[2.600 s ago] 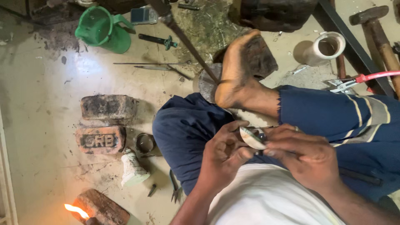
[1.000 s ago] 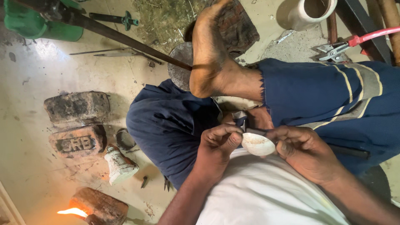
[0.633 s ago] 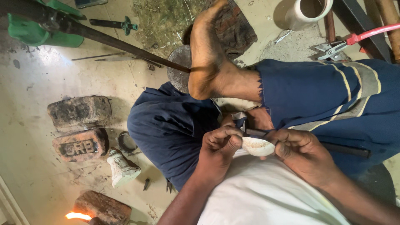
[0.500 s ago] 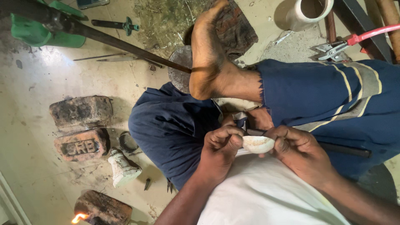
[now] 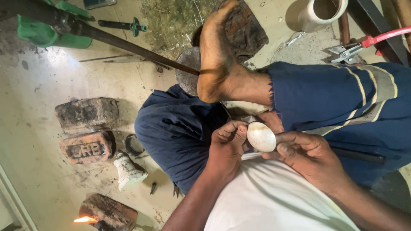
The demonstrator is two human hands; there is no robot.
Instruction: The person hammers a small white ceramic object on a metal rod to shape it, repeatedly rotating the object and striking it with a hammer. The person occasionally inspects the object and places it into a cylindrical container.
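Pale metal, shaped as a small oval dish [image 5: 261, 137], is held at the centre of the frame over the lap, between both hands. The left hand [image 5: 226, 147] is curled shut against its left edge, and the right hand [image 5: 309, 156] pinches its right side with thumb and fingers closed. For steady work, the piece is best braced against the knee and turned in small steps, with the pinch kept near the rim. Compared with the earliest frame, the view has been drawn closer, and the flame [image 5: 83, 219] at lower left looks smaller.
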